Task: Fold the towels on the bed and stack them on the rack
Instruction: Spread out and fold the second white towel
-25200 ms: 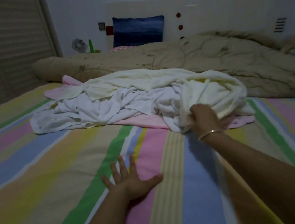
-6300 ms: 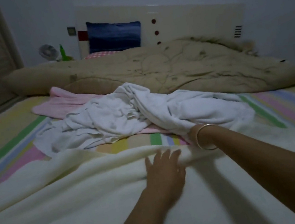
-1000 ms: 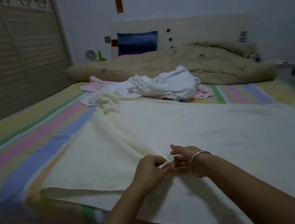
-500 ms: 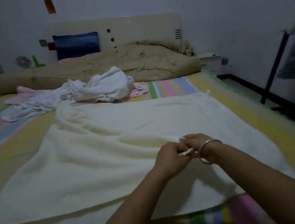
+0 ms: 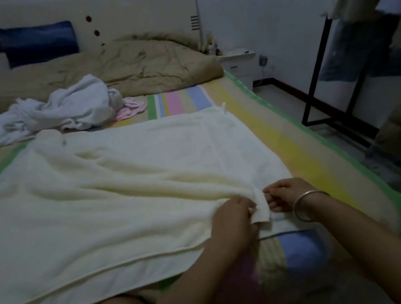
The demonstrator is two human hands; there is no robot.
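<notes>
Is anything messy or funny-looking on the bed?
Yes. The white towels lie crumpled in a heap over a pink towel, unfolded, near the quilt. The cream towel is spread out but wrinkled, bunched where the left hand and right hand pinch it.

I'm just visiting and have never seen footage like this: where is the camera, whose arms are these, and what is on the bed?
No machine here: a person wears one camera on the head, looking forward and down, so you see their own arms. The left hand and right hand together pinch a small fold near a corner of the cream towel, spread on the striped bed. Farther back lie crumpled white towels, a pink towel and a tan quilt. The black rack stands on the floor at the right.
</notes>
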